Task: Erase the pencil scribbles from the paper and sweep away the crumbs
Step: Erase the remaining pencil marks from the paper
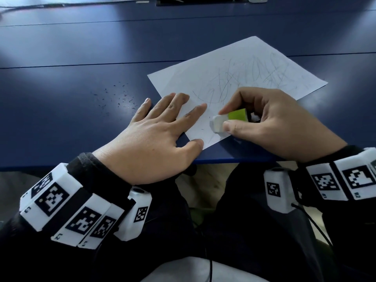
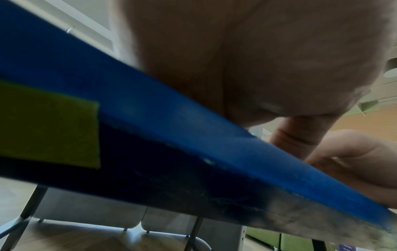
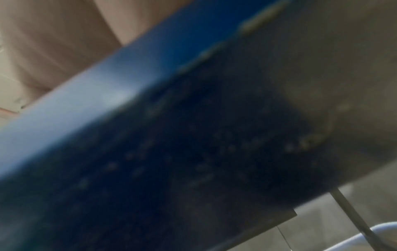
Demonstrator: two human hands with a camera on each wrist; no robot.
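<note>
Surface: dark blue desk top [image 1: 81,47], with my legs in dark trousers under its near edge.
Paper: white sheet of paper [image 1: 234,64] lying askew on the desk, its near corner close to the desk's near edge; grey pencil scribbles [image 1: 254,76] cover its middle and far half.
Left hand: my left hand [image 1: 154,137] lies flat with fingers spread and straight, pressing the paper's left edge, thumb by the near corner; it grips nothing.
Right hand: my right hand [image 1: 270,123] pinches a white block eraser in a lime-green sleeve [image 1: 225,120] between thumb and forefinger, its white end on the paper near the near corner.
Crumbs: dark eraser crumbs [image 1: 118,98] scattered on the desk left of the paper; a few specks on the paper beside the eraser.
Head view only: paper, scribbles, eraser, crumbs.
Left wrist view: desk's blue edge [image 2: 193,135] from below, my palm above it, a yellow-green patch [image 2: 47,129] under the desk.
Right wrist view: blurred desk edge [image 3: 107,88] and dark underside; fingers not discernible.
</note>
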